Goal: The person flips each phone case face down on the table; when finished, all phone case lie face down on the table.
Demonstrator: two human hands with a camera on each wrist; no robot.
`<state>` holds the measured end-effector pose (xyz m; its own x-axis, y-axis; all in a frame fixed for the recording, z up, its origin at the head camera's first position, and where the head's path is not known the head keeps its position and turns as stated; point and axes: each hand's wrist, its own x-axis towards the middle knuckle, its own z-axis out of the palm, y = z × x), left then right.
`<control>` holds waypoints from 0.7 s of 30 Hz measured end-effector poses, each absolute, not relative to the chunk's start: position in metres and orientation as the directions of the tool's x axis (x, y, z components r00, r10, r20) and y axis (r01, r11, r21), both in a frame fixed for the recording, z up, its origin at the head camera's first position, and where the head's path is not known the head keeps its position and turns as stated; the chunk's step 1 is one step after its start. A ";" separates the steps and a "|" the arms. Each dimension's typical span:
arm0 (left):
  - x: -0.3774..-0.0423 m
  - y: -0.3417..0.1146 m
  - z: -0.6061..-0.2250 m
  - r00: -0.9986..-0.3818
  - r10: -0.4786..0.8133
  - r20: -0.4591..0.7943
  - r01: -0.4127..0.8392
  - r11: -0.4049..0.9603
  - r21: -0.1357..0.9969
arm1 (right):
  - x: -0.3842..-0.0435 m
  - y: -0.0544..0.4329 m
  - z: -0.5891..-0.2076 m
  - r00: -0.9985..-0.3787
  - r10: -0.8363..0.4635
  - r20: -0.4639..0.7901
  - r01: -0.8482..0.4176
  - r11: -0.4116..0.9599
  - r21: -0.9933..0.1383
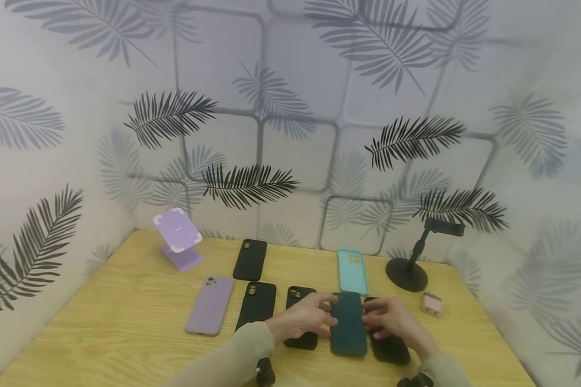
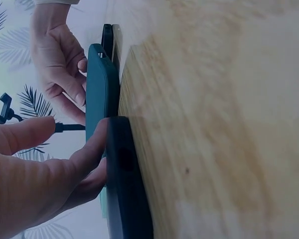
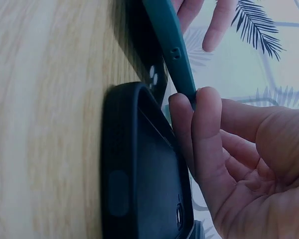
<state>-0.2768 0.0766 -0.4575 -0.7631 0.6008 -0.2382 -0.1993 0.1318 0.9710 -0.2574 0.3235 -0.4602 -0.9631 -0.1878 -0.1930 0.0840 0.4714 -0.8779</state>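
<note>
A dark teal phone case [image 1: 348, 336] lies between my two hands. My left hand [image 1: 306, 316] reaches over a black phone case [image 1: 304, 342], its spread fingertips at the teal case's left edge. In the left wrist view, its thumb [image 2: 27, 134] is extended and apart from the cases. My right hand [image 1: 396, 321] touches the teal case's right edge with its fingertips [image 3: 208, 102], fingers loosely bent. Beneath that hand is another black phone case [image 3: 157, 184], hollow side up and partly covered.
Also on the wooden table [image 1: 126, 306] are a lilac case [image 1: 210, 306], two black cases [image 1: 250, 260], a turquoise case [image 1: 352, 273], a purple phone stand [image 1: 181, 258], a black stand [image 1: 408, 274] and a pink charger block [image 1: 432, 304]. A patterned wall [image 1: 290, 150] stands behind.
</note>
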 end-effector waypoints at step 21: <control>-0.273 0.076 -0.453 -0.811 0.551 -0.194 -0.074 0.232 0.970 | -0.259 0.320 -0.465 -0.967 -0.204 -0.154 0.017 0.552 -0.834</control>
